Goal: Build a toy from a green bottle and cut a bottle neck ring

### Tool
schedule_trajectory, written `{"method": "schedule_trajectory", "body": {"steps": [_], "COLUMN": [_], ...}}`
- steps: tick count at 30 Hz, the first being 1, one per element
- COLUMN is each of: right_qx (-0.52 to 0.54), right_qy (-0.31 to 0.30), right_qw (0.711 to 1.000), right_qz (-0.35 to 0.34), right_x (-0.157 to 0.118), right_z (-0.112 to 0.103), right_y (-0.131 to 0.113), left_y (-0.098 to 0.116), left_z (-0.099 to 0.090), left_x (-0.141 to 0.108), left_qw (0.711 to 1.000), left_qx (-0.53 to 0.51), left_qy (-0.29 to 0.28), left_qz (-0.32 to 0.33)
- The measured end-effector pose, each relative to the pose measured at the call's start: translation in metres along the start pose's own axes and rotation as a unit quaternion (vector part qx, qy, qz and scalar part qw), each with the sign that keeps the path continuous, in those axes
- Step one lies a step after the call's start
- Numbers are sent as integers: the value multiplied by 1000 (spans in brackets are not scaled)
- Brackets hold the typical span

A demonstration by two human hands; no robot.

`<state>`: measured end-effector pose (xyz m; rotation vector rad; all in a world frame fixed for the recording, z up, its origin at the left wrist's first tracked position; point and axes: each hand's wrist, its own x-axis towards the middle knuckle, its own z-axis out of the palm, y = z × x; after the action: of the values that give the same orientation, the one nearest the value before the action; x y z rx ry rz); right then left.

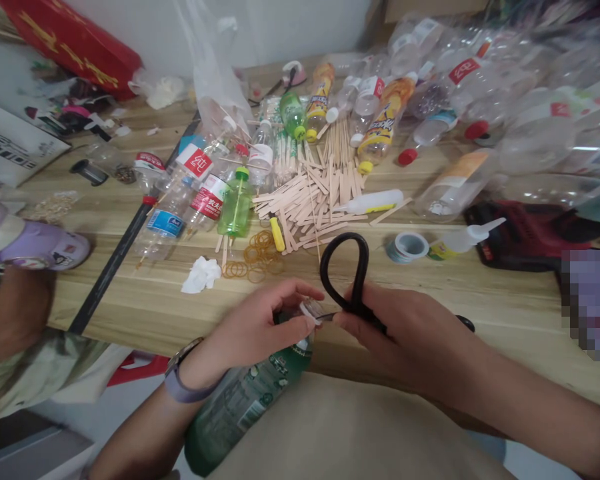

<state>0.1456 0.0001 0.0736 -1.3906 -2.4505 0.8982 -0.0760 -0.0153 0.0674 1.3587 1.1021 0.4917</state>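
A large green plastic bottle (pixel 257 393) leans tilted against my lap, its neck up at the table's front edge. My left hand (pixel 257 327) is closed around the neck, thumb and fingers at a small whitish piece (pixel 311 311) at the mouth; whether that is a cap or a cut rim I cannot tell. In my right hand (pixel 405 327) is a pair of scissors with black loop handles (pixel 364 267). The blades point left and touch the whitish piece beside my left thumb. Rubber bands (pixel 260 257) and a crumpled tissue (pixel 201 275) lie just beyond my hands.
Wooden sticks (pixel 315 193) lie heaped mid-table, with a glue bottle (pixel 373 201) and a yellow-handled tool (pixel 277 233) near them. Many plastic bottles (pixel 535 127) crowd the right. A reel (pixel 407 247) and a red-black power tool (pixel 510 233) sit at right. Another person's arm (pixel 20 307) is at left.
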Motion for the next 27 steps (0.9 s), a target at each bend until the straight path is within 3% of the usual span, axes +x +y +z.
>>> {"method": "schedule_trajectory", "body": {"steps": [5,12,15,20,27], "right_qx": [68,-31,75,323,418], "right_qy": [-27,-26,-69,-177,-222], "right_qw": [997,999,995,930,880], "right_qz": [5,-2,-16,-8,39], "right_x": [2,3,7,15,13], "right_z": [2,-2,-5,2,17], "right_y": [-1,-1,3,16,28], "left_y": [5,7,6,3,5], "left_z": [1,4,5,4,3], "left_x": [-2,-1,-2,-5,-6], "left_qw": [997,997,997,995,991], "left_qx": [76,80,82,100,132], "left_qy": [10,-8,-9,4,4], "left_qz": [-6,17,-1,-13,9]}}
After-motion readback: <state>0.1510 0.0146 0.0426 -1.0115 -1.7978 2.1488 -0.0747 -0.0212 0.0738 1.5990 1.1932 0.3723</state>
